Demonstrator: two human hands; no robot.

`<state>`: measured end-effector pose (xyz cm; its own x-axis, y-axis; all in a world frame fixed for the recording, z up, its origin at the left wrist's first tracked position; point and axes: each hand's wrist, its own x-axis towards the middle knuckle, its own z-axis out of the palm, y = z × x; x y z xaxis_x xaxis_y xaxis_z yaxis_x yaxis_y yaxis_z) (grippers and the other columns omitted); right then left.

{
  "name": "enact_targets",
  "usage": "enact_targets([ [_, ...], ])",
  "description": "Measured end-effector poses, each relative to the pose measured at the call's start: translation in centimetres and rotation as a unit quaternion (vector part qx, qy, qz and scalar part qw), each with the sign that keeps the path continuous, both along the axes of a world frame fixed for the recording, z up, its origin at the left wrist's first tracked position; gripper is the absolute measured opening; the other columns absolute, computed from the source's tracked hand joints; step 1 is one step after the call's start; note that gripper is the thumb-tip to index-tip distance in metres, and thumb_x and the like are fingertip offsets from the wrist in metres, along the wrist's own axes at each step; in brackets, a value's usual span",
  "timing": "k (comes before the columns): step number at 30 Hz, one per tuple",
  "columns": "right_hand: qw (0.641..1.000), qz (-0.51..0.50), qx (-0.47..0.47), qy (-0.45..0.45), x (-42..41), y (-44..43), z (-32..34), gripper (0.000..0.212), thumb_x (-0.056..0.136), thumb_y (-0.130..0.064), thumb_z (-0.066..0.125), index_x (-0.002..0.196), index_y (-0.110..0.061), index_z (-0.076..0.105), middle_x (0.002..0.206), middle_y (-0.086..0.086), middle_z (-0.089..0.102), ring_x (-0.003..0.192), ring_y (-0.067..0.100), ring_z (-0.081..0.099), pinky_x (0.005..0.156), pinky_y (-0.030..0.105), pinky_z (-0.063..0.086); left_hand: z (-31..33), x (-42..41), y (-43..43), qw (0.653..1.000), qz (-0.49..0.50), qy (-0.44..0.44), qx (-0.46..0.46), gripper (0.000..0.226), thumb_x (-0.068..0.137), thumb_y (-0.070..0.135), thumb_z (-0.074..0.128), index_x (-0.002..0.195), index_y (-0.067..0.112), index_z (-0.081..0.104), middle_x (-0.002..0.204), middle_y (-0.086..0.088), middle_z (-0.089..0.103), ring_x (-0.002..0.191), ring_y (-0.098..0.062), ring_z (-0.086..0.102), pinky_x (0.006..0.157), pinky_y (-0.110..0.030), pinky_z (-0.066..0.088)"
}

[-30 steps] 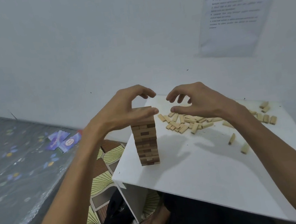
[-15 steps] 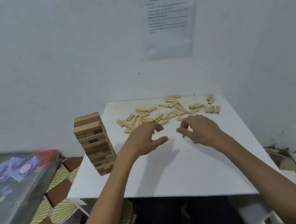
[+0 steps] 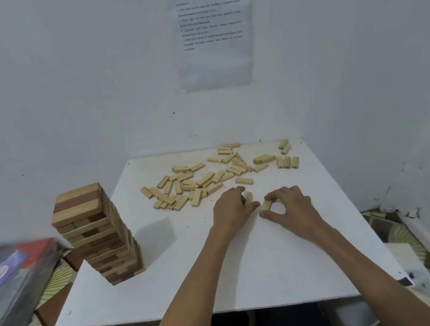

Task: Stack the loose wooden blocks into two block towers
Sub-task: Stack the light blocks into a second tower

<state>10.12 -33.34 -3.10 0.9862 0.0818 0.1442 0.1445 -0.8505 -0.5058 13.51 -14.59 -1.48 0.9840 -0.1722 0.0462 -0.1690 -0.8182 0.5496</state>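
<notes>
Left hand [image 3: 232,210] grips 1 block [image 3: 249,197], right hand [image 3: 290,207] pinches another block [image 3: 265,205].

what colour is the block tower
The block tower mixes light tan and darker brown wood; head view.

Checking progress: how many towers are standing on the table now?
1. The tower stands at the table's left edge. No second tower yet: left hand holds one block, right hand another, mid-table. None looks hidden.

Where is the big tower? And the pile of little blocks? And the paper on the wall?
Tower [image 3: 97,232]: head view, on the middle of its front face.
Loose blocks [image 3: 206,178]: head view, on a block in the middle of the pile.
Paper [image 3: 213,31]: head view, on the printed middle of the sheet.
</notes>
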Motion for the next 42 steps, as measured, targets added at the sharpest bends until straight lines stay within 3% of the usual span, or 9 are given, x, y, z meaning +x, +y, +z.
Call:
enact_targets([
  [4, 0.999, 0.000, 0.018, -0.037, -0.2, 0.2, -0.7, 0.042, 0.082, -0.066, 0.070, 0.114, -0.040, 0.064, 0.110, -0.019, 0.057, 0.114, 0.010, 0.043, 0.089, 0.038, 0.032, -0.7, 0.3, 0.5, 0.997, 0.026, -0.021, -0.069, 0.040, 0.098, 0.018, 0.062, 0.138, 0.019, 0.063, 0.109, -0.008, 0.073, 0.105, -0.025, 0.066, 0.094, -0.038, 0.053],
  [8, 0.997, 0.031, -0.004, -0.071, -0.5, 0.8, -1.0, 0.046, 0.081, -0.073, 0.065, 0.115, -0.042, 0.064, 0.109, -0.019, 0.057, 0.113, 0.009, 0.044, 0.087, 0.036, 0.029, -0.4, -0.4, 1.3, 0.994, 0.023, 0.005, -0.106, 0.033, 0.098, 0.024, 0.064, 0.131, 0.024, 0.068, 0.095, -0.006, 0.076, 0.096, -0.020, 0.068, 0.092, -0.031, 0.052],
  [11, 0.997, 0.048, 0.018, -0.066, -1.2, 1.2, -0.7, 0.054, 0.075, -0.075, 0.069, 0.116, -0.041, 0.062, 0.102, -0.022, 0.056, 0.108, 0.005, 0.044, 0.090, 0.036, 0.031, -0.2, -1.2, 2.0, 0.997, -0.014, 0.019, -0.079, 0.020, 0.100, 0.029, 0.062, 0.104, 0.019, 0.079, 0.083, -0.004, 0.072, 0.073, -0.013, 0.061, 0.074, -0.026, 0.046],
  [13, 0.996, 0.055, 0.049, -0.040, -1.7, 1.4, -0.8, 0.058, 0.071, -0.073, 0.074, 0.116, -0.040, 0.061, 0.097, -0.021, 0.056, 0.107, 0.002, 0.045, 0.091, 0.034, 0.029, -0.1, -2.2, 2.5, 0.997, -0.027, 0.017, -0.075, 0.035, 0.104, 0.033, 0.056, 0.083, 0.012, 0.075, 0.073, -0.007, 0.067, 0.065, -0.014, 0.054, 0.066, -0.033, 0.042],
  [19, 0.993, 0.085, 0.084, -0.012, -2.4, 0.8, -1.4, 0.038, 0.089, -0.049, 0.072, 0.124, -0.040, 0.061, 0.093, -0.016, 0.063, 0.108, -0.003, 0.045, 0.095, 0.034, 0.027, 0.1, -4.4, 2.9, 0.997, -0.048, 0.046, -0.030, 0.061, 0.086, 0.059, 0.070, 0.126, 0.014, 0.064, 0.114, -0.002, 0.060, 0.101, -0.019, 0.058, 0.083, -0.029, 0.047],
  [21, 0.992, 0.098, 0.085, 0.011, -2.4, 0.3, -1.2, 0.042, 0.093, -0.041, 0.071, 0.132, -0.042, 0.055, 0.098, -0.018, 0.063, 0.107, -0.004, 0.046, 0.100, 0.033, 0.027, -0.5, -4.9, 2.6, 0.999, -0.042, 0.026, -0.013, 0.069, 0.078, 0.062, 0.078, 0.125, 0.014, 0.063, 0.113, 0.000, 0.055, 0.100, -0.017, 0.055, 0.080, -0.027, 0.044],
  [26, 0.994, 0.092, 0.047, 0.027, -0.6, -0.5, -0.8, 0.038, 0.098, -0.026, 0.059, 0.133, -0.041, 0.054, 0.107, -0.025, 0.063, 0.105, -0.002, 0.046, 0.101, 0.039, 0.036, -1.6, -5.0, 2.3, 1.000, -0.014, -0.013, -0.017, 0.041, 0.086, 0.043, 0.077, 0.116, 0.015, 0.072, 0.108, 0.001, 0.056, 0.098, -0.018, 0.058, 0.079, -0.026, 0.045],
  [34, 0.994, 0.029, -0.110, 0.007, 5.8, 2.9, 0.2, 0.049, 0.107, -0.032, 0.045, 0.155, -0.024, 0.038, 0.148, 0.004, 0.043, 0.132, 0.027, 0.038, 0.101, 0.047, 0.043, -2.5, -3.7, 4.3, 0.997, 0.059, -0.046, -0.009, 0.042, 0.085, 0.053, 0.075, 0.116, 0.024, 0.075, 0.110, 0.005, 0.060, 0.104, -0.017, 0.056, 0.082, -0.033, 0.049],
  [42, 0.997, -0.068, 0.028, -0.031, 6.9, 4.0, -0.5, 0.024, 0.100, -0.034, 0.062, 0.115, -0.017, 0.071, 0.118, 0.003, 0.063, 0.113, 0.024, 0.048, 0.084, 0.040, 0.051, -2.4, -3.2, 6.0, 0.993, 0.098, -0.061, -0.025, 0.047, 0.080, 0.065, 0.074, 0.113, 0.032, 0.076, 0.107, 0.008, 0.065, 0.102, -0.017, 0.059, 0.086, -0.039, 0.048],
])
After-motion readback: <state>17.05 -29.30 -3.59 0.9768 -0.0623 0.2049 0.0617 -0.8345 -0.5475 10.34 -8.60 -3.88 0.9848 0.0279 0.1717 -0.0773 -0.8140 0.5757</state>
